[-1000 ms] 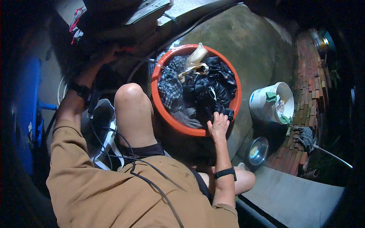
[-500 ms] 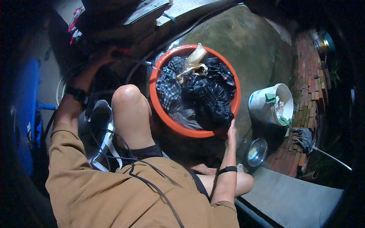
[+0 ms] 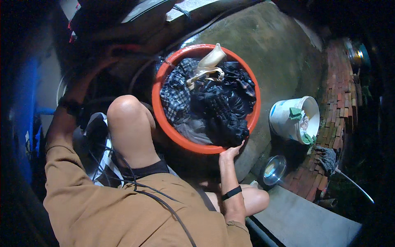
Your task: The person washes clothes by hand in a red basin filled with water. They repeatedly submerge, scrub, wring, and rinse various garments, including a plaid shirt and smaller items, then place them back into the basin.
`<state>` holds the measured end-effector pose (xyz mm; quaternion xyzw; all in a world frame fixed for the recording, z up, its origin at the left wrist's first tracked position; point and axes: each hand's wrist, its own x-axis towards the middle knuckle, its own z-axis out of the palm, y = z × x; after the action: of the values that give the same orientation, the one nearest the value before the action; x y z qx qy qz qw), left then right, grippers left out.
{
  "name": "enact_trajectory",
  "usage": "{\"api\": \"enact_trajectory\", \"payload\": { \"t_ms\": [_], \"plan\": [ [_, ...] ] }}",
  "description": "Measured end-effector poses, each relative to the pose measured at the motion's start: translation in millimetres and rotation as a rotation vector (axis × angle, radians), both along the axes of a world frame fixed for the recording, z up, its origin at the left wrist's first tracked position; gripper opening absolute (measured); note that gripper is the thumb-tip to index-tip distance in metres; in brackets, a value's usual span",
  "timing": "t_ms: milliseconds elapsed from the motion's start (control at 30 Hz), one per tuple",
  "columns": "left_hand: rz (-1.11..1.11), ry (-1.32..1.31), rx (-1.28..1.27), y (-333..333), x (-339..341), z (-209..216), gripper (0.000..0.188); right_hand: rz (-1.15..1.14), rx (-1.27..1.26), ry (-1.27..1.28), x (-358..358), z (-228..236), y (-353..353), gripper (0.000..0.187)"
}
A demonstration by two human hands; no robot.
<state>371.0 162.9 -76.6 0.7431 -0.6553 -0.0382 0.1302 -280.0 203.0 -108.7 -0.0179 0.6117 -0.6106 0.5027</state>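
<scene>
A round orange-red tub (image 3: 158,119) stands in front of me. In it lie soaked dark clothes (image 3: 224,107), a checked garment (image 3: 175,96) and a pale cream bra (image 3: 212,59). My right hand (image 3: 232,152) is closed at the tub's near rim, with the fingertips reaching up over the edge. At the upper left, my left hand (image 3: 108,57) is in deep shadow beside a red-handled thing (image 3: 126,47). A thin wand-like piece runs from there toward the tub's left rim. The left fingers are too dark to make out clearly.
A white bucket (image 3: 284,119) with green and pale cloths leans on the right. Nearer me is a clear bowl (image 3: 273,171). A brick edging (image 3: 333,111) runs behind them, with a grey mop head (image 3: 327,158) on it. Dark cables (image 3: 173,210) cross my lap.
My right hand has slid left along the tub's near rim. In the picture the tub has shifted slightly left. My left hand has moved a little to the left, still beside the red-handled thing.
</scene>
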Motion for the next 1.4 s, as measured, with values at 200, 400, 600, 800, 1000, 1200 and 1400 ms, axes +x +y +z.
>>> {"api": "enact_trajectory", "payload": {
  "t_ms": [200, 400, 600, 800, 1000, 1200, 1400],
  "plan": [
    [0.005, 0.076, -0.045, 7, -6, 4, 0.063, 0.069, 0.127, -0.1, 53, -2, 19, 0.067],
    [0.013, 0.011, -0.074, 6, -3, -4, 0.068, -0.163, 0.206, -0.109, 70, -10, 21, 0.088],
    [-0.071, 0.057, -0.124, 4, 3, -11, 0.069, -0.1, 0.23, -0.07, 68, 2, 25, 0.091],
    [-0.012, 0.058, -0.099, 9, -6, 1, 0.06, 0.175, 0.097, 0.12, 29, -21, 22, 0.064],
    [0.107, 0.117, -0.124, 17, -43, 34, 0.052, 0.337, -0.066, 0.533, -25, -59, 6, 0.016],
    [0.274, 0.358, -0.135, 10, -110, 78, 0.044, 0.411, 0.107, 0.692, -26, -58, -1, 0.038],
    [-0.244, 0.476, -0.07, -4, -143, 85, 0.028, 0.438, 0.082, 0.616, -26, -58, -10, 0.04]
  ]
}}
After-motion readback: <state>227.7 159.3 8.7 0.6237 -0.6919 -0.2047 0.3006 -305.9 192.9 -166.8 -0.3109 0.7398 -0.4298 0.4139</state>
